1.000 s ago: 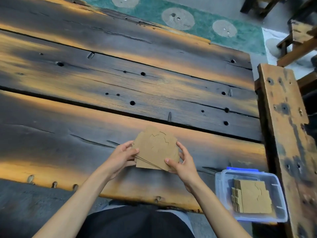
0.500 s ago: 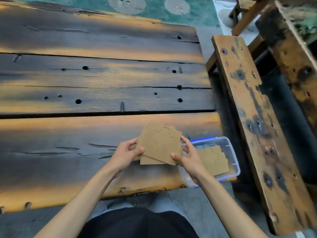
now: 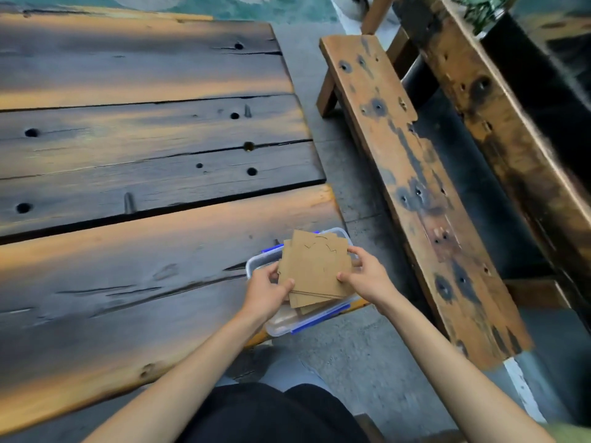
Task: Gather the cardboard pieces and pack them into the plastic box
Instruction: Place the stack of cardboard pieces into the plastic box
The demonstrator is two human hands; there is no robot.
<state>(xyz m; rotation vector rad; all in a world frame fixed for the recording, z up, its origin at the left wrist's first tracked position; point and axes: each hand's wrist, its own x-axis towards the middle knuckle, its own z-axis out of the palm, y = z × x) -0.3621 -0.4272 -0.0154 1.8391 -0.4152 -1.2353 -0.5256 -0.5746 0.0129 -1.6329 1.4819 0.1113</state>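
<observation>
One stack of cardboard pieces (image 3: 315, 270), several sheets, exact count not readable, top sheet scored with jagged cut lines. Held level right above one clear plastic box (image 3: 289, 326) with blue clips. Two hands on it: left hand (image 3: 267, 294) pinching the near-left corner, thumb on top, fingers (image 3: 274, 272) curled under; right hand (image 3: 367, 279) clamping the right edge, thumb on top, fingers (image 3: 355, 251) wrapped over the far-right corner. Both sets closed on the stack. More cardboard visible inside the box under the stack, number unclear. Box sitting at the near-right corner of the plank worktop (image 3: 128, 251), partly overhanging the edge. Concrete floor (image 3: 345, 353) gap to the right, then one wooden bench (image 3: 412, 187) running alongside. Worktop left of the box wide open.
</observation>
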